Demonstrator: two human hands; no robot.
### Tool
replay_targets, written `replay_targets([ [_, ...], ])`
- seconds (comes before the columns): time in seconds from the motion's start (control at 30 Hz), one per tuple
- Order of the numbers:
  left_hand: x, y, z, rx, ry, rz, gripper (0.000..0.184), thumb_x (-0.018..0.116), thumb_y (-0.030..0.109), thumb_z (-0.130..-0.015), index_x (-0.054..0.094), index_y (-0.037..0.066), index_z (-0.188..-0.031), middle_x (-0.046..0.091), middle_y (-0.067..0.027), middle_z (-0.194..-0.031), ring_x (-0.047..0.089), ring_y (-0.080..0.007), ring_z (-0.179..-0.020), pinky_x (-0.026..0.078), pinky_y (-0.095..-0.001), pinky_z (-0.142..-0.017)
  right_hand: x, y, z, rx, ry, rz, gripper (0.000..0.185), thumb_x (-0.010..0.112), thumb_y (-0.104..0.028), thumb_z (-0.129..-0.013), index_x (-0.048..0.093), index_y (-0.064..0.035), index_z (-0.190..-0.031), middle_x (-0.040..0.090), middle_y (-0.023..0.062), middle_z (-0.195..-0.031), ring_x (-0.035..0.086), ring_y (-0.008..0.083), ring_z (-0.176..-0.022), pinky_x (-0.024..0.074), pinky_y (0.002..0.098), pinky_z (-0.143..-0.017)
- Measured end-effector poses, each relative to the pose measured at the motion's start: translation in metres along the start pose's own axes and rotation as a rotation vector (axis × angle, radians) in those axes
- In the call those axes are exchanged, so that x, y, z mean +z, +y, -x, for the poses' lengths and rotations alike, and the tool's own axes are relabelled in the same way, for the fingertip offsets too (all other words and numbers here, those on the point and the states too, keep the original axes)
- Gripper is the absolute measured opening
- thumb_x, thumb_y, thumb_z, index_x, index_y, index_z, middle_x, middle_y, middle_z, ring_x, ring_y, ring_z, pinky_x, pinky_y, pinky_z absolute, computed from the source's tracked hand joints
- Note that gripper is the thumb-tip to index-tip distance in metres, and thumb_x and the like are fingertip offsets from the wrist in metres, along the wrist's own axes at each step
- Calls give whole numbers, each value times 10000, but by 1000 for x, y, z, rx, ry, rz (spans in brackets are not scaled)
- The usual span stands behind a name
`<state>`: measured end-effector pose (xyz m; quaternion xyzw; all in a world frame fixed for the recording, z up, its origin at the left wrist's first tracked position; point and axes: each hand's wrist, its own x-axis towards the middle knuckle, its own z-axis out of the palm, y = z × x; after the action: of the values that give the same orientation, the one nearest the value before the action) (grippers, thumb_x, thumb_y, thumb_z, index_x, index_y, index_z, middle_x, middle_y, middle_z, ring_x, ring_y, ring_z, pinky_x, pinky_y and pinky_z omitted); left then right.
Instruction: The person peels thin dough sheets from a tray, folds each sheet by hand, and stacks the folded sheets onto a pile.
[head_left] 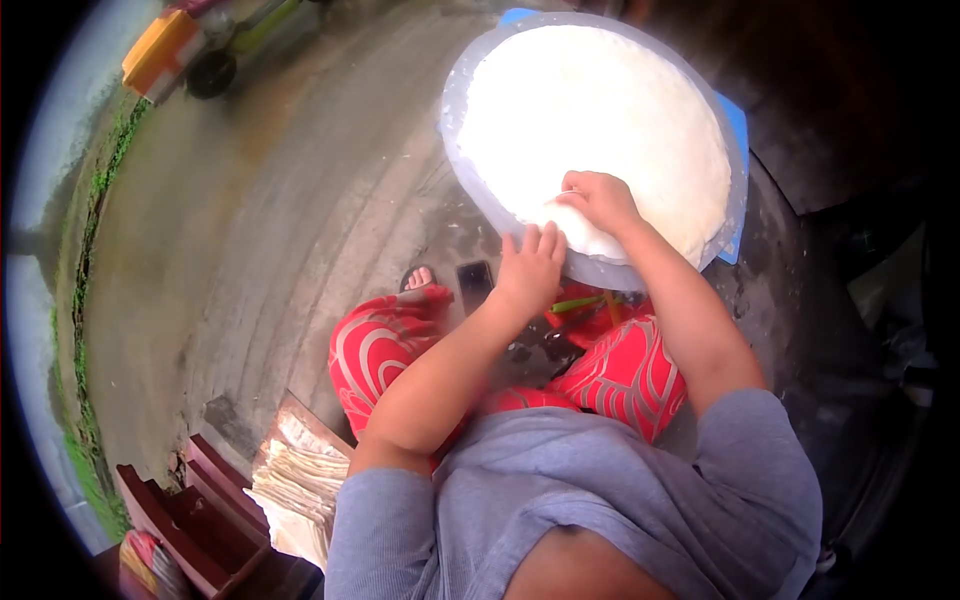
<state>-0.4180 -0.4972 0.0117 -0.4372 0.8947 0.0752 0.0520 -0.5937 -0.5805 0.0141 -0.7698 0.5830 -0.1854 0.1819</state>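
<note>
A large round basin [715, 185] holds a wide mass of white dough [610, 110], overexposed in the middle. At the near edge of the dough, my right hand [602, 202] has its fingers curled on a raised white fold. My left hand [533, 262] rests at the basin's near rim, left of the right hand, its fingers a little apart and their tips against the edge of the dough.
A dark phone [476, 284] lies on the ground near my foot. A stack of flat pale sheets [297, 480] and reddish-brown wooden pieces [190, 530] are at the lower left. Blue material [737, 130] shows beside the basin. An orange-and-white object [160, 52] stands far left.
</note>
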Motion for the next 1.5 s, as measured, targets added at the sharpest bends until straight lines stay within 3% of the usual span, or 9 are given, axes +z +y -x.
replay_targets([
  [0.17,9,-3,-2,-8,89,16,779,705,346,-745,344,27,-1357,338,-121,-1408,351,-302,-1271,313,-539,-1002,-13,48,-23,500,450,-237,230,678,-321,-795,619,-99,-809,585,69,-574,533,216,-511,430,354,-537],
  [0.23,-2,-5,-5,-14,72,84,756,711,326,-740,366,27,-1342,352,-124,-1394,358,-297,-1265,312,-539,-1001,-8,59,-29,552,474,-275,205,684,-287,-786,622,-93,-800,624,47,-692,566,194,-597,445,349,-577],
  [0.33,-12,-4,-7,-72,22,249,707,703,282,-742,393,27,-1324,373,-140,-1376,366,-301,-1258,320,-539,-985,9,43,-33,156,351,-101,124,686,-216,-753,663,-139,-847,603,16,-961,580,163,-871,448,327,-733],
  [0.43,10,3,-9,-63,142,171,683,686,272,-749,402,23,-1317,373,-153,-1374,357,-309,-1267,320,-539,-979,3,-15,-41,-304,233,142,163,689,-217,-733,678,-154,-882,619,8,-911,579,174,-859,430,323,-754],
  [0.6,12,11,-10,-68,93,0,613,517,213,-834,337,0,-1379,336,-169,-1409,326,-342,-1283,297,-559,-978,32,-39,-55,-418,117,269,120,684,-222,-722,663,-145,-811,606,-9,-792,571,185,-782,416,337,-711],
  [0.87,9,9,-10,-49,43,28,606,505,220,-846,335,2,-1386,312,-175,-1423,291,-354,-1306,261,-574,-1008,53,-40,-72,-515,195,390,107,656,-185,-737,594,-139,-662,579,-12,-681,572,180,-721,409,344,-678],
  [0.93,9,8,-10,-48,42,21,630,525,220,-831,327,5,-1389,312,-172,-1427,300,-351,-1305,264,-578,-1003,52,-39,-74,-314,135,354,92,658,-168,-738,607,-134,-669,591,-10,-695,576,179,-728,410,340,-672],
  [1.27,12,11,-10,-47,31,-4,593,457,223,-874,308,2,-1403,297,-183,-1432,268,-366,-1319,253,-583,-1010,58,-45,-74,-439,154,229,114,625,-169,-780,590,-90,-706,611,36,-715,581,231,-719,416,358,-665],
  [1.5,13,10,-8,-45,70,27,600,466,209,-865,299,-14,-1397,303,-193,-1431,311,-366,-1309,261,-580,-1008,39,-39,-87,271,201,41,116,596,-177,-811,587,-69,-769,637,87,-745,623,255,-723,487,357,-654],
])
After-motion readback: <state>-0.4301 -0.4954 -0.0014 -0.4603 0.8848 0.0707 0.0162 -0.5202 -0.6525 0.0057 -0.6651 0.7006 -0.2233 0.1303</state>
